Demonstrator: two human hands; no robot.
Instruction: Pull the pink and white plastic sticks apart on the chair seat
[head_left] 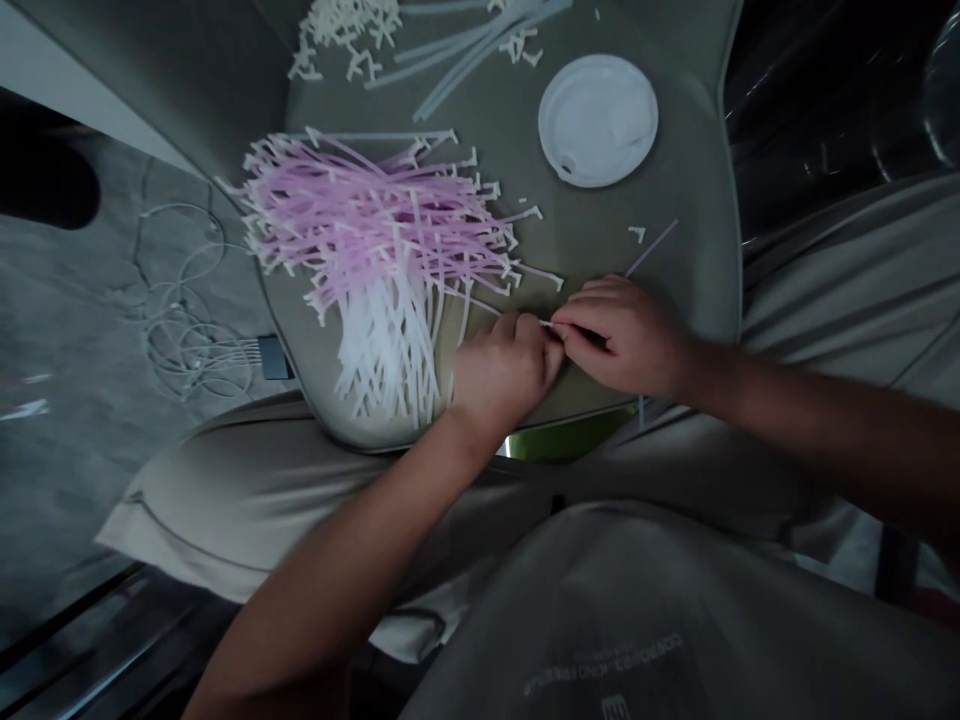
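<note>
My left hand [510, 365] is closed with a thin tube in its grip, its fingers bent just above the seat's front edge. Fingertip to fingertip with it, my right hand [615, 330] pinches a small whitish piece [547, 323] between the two hands. A pale purple tube [651, 248] sticks out behind my right hand. Left of my hands lies a large pile of purple tubes [382, 215] with white angled ends, overlapping a bundle of white tubes [390, 345]. One loose white connector [637, 234] rests beyond my right hand.
A round white lid [598, 120] lies on the grey-green seat [694, 200]. At the far side are a heap of white connectors [349, 25] and loose translucent tubes [465, 50]. Coiled cables [187, 340] lie on the floor at left.
</note>
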